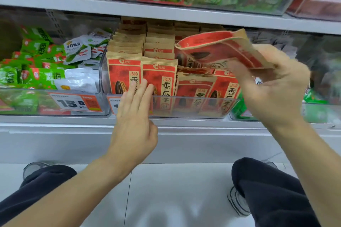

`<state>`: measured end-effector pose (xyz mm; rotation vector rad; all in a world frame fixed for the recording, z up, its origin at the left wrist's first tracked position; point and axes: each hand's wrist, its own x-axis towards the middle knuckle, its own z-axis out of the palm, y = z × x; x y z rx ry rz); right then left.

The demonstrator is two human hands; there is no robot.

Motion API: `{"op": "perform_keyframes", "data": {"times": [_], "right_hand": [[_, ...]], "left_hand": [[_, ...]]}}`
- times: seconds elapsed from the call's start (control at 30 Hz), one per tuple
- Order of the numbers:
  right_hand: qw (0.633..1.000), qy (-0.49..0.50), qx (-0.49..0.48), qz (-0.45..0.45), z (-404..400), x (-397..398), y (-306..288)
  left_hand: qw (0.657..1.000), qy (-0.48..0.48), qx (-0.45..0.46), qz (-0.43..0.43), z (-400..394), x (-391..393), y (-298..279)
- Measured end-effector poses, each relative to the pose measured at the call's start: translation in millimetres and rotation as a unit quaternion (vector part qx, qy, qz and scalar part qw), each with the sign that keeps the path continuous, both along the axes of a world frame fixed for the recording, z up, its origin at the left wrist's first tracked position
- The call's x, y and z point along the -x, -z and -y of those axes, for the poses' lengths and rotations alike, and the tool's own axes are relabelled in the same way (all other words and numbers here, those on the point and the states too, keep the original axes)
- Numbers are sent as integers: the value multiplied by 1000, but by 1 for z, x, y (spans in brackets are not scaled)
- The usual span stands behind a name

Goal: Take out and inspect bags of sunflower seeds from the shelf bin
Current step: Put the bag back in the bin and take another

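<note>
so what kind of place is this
Most likely a shop's snack aisle. Orange price tags sit on clear shelf bins, one packed with rows of identical red sunflower seed bags, the next with green snack packets. The right hand holds one bag.

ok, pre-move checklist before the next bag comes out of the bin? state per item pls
1. Right hand has a firm hold on the lifted bag: ok, fingers curled under it, though the image is blurred there.
2. Lifted bag is out of the clear bin: ok, it is held above the rows.
3. Left hand is free to take a bag: ok, fingers straight, holding nothing.
4. Left fingertips reach the front-row bags: ok, they lie against them at the bin's front wall.
5. Lifted bag undamaged: cannot tell, too blurred.
6. Front rows upright: not ok, a bag on the right lies flat on top.
</note>
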<state>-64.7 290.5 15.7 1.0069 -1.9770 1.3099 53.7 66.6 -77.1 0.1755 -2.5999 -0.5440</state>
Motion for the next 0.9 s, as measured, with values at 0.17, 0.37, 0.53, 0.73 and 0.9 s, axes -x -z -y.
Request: {"op": "perform_keyframes", "data": {"times": [0.17, 0.37, 0.53, 0.73, 0.9], "right_hand": [[995, 49, -89, -11, 18, 32, 1], [997, 27, -57, 55, 32, 47, -11], [987, 46, -109, 111, 28, 53, -11], [987, 62, -132, 68, 20, 63, -13], [978, 71, -185, 63, 31, 69, -15]], "left_hand": [[1000, 2, 19, -9, 0, 3, 9], [987, 40, -92, -129, -9, 10, -18], [984, 83, -72, -141, -22, 40, -26], [985, 86, -87, -118, -37, 58, -20], [984, 69, -78, -142, -35, 62, -19]]}}
